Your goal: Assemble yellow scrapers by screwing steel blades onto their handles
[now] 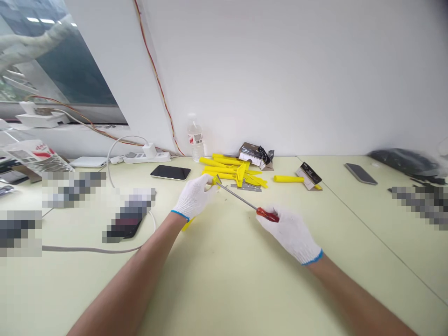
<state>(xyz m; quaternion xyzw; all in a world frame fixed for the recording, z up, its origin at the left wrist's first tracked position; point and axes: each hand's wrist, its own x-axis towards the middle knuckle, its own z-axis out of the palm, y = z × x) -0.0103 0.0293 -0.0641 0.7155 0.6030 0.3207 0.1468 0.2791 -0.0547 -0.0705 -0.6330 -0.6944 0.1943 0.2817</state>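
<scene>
Hands (194,197) (292,233), two, hold one screwdriver (238,196), one scraper (213,180).

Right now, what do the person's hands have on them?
The left hand and the right hand each wear a white knitted glove with a thin blue band at the wrist. No sleeves cover the forearms.

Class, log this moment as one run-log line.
left hand: holds yellow scraper | right hand: holds screwdriver, tip at scraper | behind: scraper pile
</scene>
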